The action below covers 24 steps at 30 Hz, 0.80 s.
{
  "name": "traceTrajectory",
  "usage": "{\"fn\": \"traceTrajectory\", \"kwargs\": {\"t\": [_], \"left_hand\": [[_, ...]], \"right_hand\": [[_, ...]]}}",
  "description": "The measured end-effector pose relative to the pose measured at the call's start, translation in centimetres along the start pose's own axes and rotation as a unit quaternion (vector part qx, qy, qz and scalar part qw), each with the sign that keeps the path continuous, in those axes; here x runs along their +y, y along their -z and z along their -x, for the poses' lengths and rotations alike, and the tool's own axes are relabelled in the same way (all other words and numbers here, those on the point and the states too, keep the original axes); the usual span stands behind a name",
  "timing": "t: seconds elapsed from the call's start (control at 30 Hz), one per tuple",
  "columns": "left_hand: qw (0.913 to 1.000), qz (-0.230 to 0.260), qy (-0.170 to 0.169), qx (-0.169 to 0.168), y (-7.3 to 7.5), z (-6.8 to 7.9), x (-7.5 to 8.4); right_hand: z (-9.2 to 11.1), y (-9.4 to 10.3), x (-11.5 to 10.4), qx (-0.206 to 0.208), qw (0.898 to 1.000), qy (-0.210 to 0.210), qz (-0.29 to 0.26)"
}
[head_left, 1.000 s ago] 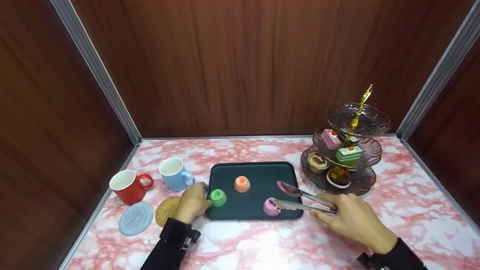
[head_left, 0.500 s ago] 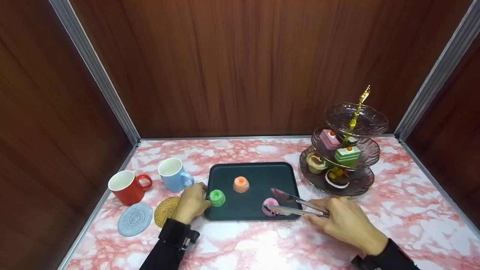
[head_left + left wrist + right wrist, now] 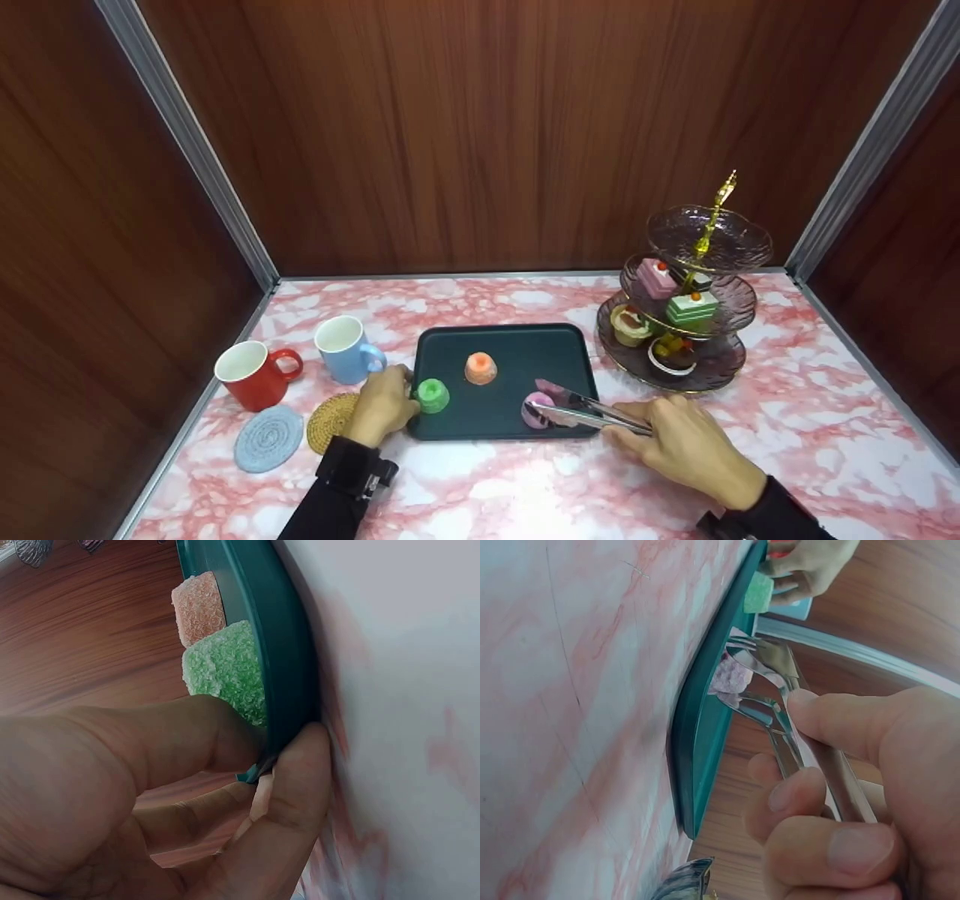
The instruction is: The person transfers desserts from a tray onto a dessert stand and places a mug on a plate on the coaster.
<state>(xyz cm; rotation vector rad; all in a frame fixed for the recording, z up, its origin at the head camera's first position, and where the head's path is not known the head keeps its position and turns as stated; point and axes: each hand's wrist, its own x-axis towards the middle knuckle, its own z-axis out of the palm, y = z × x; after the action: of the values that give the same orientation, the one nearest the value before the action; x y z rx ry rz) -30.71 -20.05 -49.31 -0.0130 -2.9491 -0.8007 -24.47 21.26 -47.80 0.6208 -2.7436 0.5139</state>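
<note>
Fingers: left hand (image 3: 381, 406) pinches tray (image 3: 525, 356) edge; right hand (image 3: 688, 444) grips tongs (image 3: 843, 781).
Tongs: shiny metal, tips either side of purple sweet (image 3: 731, 676).
Purple sweet: grainy, on tray, right front.
Tray: dark green, rounded rectangle.

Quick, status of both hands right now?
Left hand: closed, pinching the edge of the dark green tray.
Right hand: closed, holding the metal tongs.

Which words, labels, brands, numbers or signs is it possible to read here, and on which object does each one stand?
None can be read: no lettering shows on the dark green tray, metal tongs, red mug, light blue mug or three-tier stand.
Black left wristband: pale mark, too small to tell whether it is writing.
</note>
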Motion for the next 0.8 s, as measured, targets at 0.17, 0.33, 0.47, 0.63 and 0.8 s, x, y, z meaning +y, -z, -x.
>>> {"fn": "traceTrajectory", "kwargs": {"t": [0.17, 0.33, 0.47, 0.63, 0.8], "left_hand": [[1.0, 0.004, 0.001, -0.002, 0.1, 0.0, 0.0], [1.0, -0.003, 0.002, -0.006, 0.1, 0.1, 0.0], [0.9999, 0.003, 0.009, -0.007, 0.2, 0.1, 0.1], [0.9996, 0.01, 0.022, -0.016, 0.2, 0.1, 0.2], [0.9997, 0.006, 0.018, -0.015, 0.2, 0.0, 0.1]], "right_hand": [[-0.1, 0.1, 0.1, 0.014, 1.0, 0.002, -0.015], [-0.3, 0.5, 0.0, 0.031, 0.999, -0.011, -0.019], [-0.5, 1.2, -0.2, 0.04, 0.999, -0.024, -0.018], [-0.7, 2.4, -0.2, 0.065, 0.997, -0.036, -0.019], [-0.8, 3.5, 0.0, 0.1, 0.994, -0.038, -0.006]]}}
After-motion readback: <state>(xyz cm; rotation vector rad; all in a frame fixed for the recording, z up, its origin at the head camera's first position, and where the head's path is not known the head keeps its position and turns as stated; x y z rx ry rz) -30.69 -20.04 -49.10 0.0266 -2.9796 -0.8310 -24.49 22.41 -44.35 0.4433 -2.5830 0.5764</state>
